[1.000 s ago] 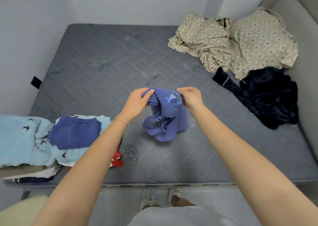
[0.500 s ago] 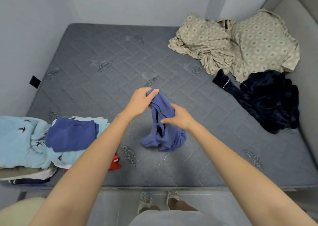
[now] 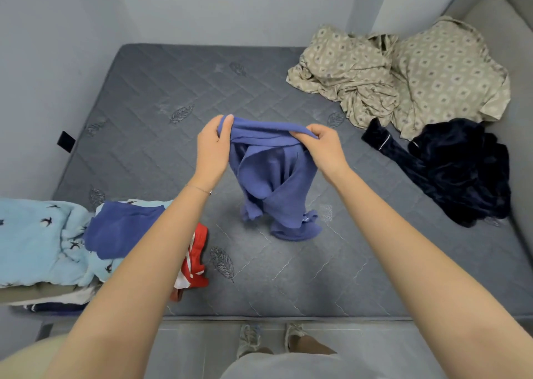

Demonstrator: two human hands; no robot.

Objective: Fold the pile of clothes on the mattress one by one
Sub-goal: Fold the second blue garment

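You hold the blue cloth up over the middle of the mattress. Your left hand pinches one end of its top edge. Your right hand pinches the other end. Both hands have fingers curled tight on the cloth.

The cloth hangs twisted, and its bottom is bunched up on the mattress. If you lay it down like this, I think the twist will stay inside and the fold will come out lumpy. You only hold a little bit of the edge, so a hard shake could pull it out of one hand.

The done stack and a red cloth sit at the near left side of the mattress. A big swing that way could knock them messy. The beige pile and dark pile wait at the far right side.
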